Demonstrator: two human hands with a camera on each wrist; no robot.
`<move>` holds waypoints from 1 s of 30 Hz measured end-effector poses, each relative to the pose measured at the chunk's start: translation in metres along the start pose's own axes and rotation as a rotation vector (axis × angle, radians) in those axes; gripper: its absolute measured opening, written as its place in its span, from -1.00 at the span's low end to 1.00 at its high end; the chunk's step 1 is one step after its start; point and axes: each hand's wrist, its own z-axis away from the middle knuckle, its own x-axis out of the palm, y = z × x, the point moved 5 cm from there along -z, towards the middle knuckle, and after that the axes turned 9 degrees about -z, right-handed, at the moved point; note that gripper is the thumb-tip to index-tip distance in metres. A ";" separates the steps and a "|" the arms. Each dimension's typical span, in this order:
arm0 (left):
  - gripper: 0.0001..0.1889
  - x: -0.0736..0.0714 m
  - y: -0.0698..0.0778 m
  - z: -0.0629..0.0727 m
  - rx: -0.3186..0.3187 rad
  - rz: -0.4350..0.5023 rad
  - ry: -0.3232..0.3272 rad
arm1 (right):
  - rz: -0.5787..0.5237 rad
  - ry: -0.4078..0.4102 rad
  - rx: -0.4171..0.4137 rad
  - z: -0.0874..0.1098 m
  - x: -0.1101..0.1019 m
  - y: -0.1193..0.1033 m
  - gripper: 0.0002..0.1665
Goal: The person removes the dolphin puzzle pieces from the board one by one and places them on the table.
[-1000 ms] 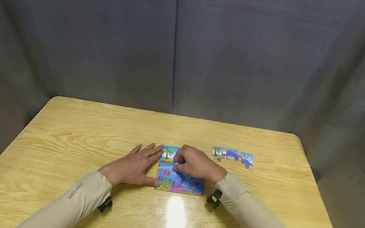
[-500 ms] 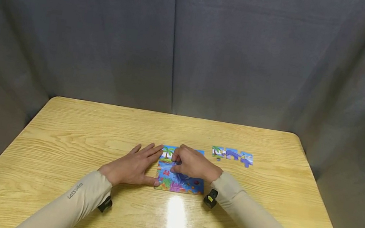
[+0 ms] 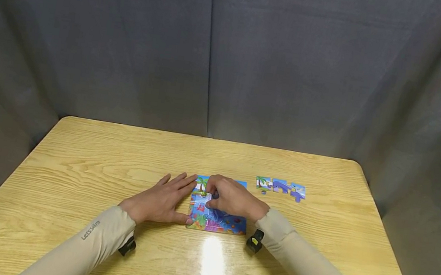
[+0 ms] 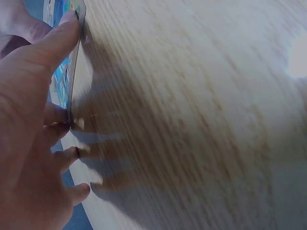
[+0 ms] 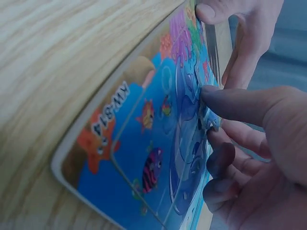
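Observation:
A jigsaw puzzle board (image 3: 233, 226) with a sea picture lies flat on the table. My left hand (image 3: 163, 200) rests at its left side, fingers spread, with the thumb (image 4: 67, 36) on the board's near left corner. Over the board's middle, my right hand (image 3: 235, 198) pinches the edge of a puzzle piece (image 3: 201, 204) with a red crab between thumb and fingers. That piece shows a pale edge and is raised a little from the board. In the right wrist view, the piece's edge (image 5: 211, 120) sits between thumb and fingertips. The right hand hides the board's upper middle.
To the right of the board, loose puzzle pieces lie in a row: one with a palm tree (image 3: 262, 183), a purple one (image 3: 280, 186) and another (image 3: 298, 192). The wooden table (image 3: 117, 146) ends at a grey curtain (image 3: 152, 52) behind.
My right hand has shifted slightly left, and the crab piece beside its fingers now stands raised with a pale edge showing. The left hand has stayed in place.

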 end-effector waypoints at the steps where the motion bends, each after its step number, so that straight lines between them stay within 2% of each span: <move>1: 0.07 0.000 0.000 0.000 -0.001 -0.001 -0.001 | 0.006 0.001 -0.004 0.000 0.000 0.000 -0.62; 4: 0.08 0.001 -0.001 -0.001 -0.004 -0.002 -0.007 | 0.023 0.000 -0.017 0.000 0.001 -0.002 -0.61; 7: 0.09 0.002 -0.001 -0.001 -0.006 -0.002 -0.012 | 0.023 -0.010 -0.032 0.001 0.001 -0.003 -0.71; 17: 0.07 0.001 0.000 0.000 0.003 0.002 -0.016 | -0.099 -0.058 -0.067 0.003 0.004 -0.006 -0.88; 23: 0.06 0.001 0.000 0.000 0.006 0.006 -0.010 | -0.135 -0.023 -0.080 0.004 0.000 -0.003 -0.84; 30: 0.06 0.000 -0.001 0.000 0.002 -0.010 -0.010 | -0.158 0.037 -0.094 0.009 -0.015 0.001 -0.85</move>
